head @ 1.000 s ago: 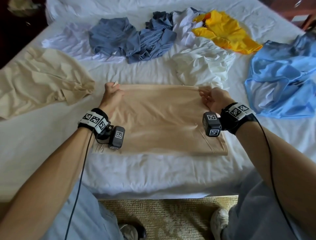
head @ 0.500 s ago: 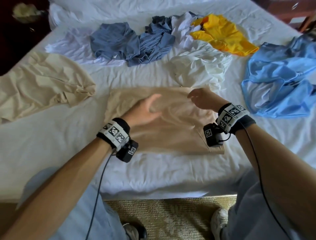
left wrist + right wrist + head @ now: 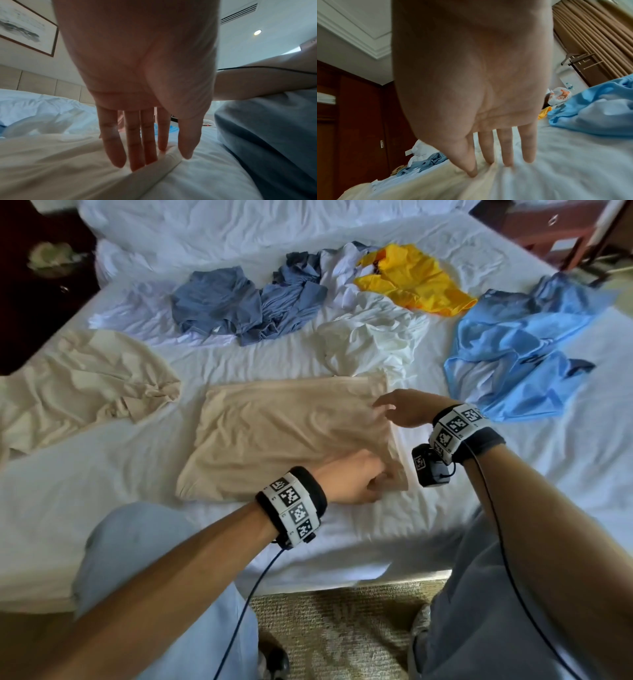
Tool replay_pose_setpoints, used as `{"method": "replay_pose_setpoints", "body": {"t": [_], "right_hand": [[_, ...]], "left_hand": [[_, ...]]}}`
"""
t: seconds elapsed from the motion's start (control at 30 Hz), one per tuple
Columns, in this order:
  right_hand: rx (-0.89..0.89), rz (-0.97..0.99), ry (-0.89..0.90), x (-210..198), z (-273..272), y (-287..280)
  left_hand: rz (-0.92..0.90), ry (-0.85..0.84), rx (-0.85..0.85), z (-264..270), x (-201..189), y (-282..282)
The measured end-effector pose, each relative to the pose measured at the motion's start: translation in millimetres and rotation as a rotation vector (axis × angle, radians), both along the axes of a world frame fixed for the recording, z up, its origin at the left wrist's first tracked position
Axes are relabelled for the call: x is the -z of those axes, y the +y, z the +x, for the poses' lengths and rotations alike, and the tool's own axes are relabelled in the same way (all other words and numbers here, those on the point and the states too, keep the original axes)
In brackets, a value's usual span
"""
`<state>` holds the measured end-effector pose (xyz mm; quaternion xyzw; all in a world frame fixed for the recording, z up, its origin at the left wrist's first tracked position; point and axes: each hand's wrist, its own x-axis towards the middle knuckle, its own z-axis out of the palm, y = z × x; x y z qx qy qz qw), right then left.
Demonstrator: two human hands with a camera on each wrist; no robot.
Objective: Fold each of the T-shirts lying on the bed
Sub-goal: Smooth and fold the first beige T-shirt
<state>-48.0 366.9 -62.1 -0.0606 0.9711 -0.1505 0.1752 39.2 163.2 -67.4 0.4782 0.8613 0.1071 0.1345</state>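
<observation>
**A:** Where is the shirt being folded, and how does it lie from the hands?

**B:** A tan T-shirt, already folded into a rectangle, lies flat near the front edge of the bed. Its long axis runs left to right. Both hands sit at its right-hand short edge: the left hand at the near right corner, the right hand at the far right part of that edge.

**A:** How is each grip?

**B:** Spread, both of them. In the wrist views the fingers are straight, tips pressing on the cloth edge; nothing is pinched yet.

**A:** So the next fold?

**B:** Likely right edge carried leftward, across the long axis. Both hands are equally placed for it.

**A:** Any containers?

**B:** None visible. Unfolded shirts lie loose: a cream T-shirt far left, grey-blue T-shirts and a yellow T-shirt at the back, a white T-shirt just behind the tan one, a light blue T-shirt to the right.
</observation>
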Motion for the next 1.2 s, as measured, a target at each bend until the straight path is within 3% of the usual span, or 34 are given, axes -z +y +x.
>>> {"method": "replay_pose_setpoints", "body": {"t": [0.2, 0.33, 0.43, 0.53, 0.7, 0.97, 1.2], "right_hand": [[0.016, 0.007, 0.009, 8, 11, 22], [0.007, -0.105, 0.089, 7, 8, 29], [0.05, -0.318, 0.154, 12, -2, 25], [0.26, -0.629, 0.023, 11, -6, 16], [0.459, -1.055, -0.17, 8, -15, 7], [0.618, -1.207, -0.256, 7, -17, 4], [0.78, -1.287, -0.266, 2, -10, 8]], "left_hand": [[-0.002, 0.118, -0.011, 7, 12, 21], [-0.035, 0.175, -0.011, 10, 15, 28], [-0.048, 0.24, -0.017, 10, 14, 35], [-0.034, 0.265, -0.035, 8, 18, 36], [0.058, 0.195, -0.056, 11, 16, 29], [0.062, 0.092, -0.103, 6, 19, 27], [0.288, -0.262, -0.216, 9, 23, 22]]}}
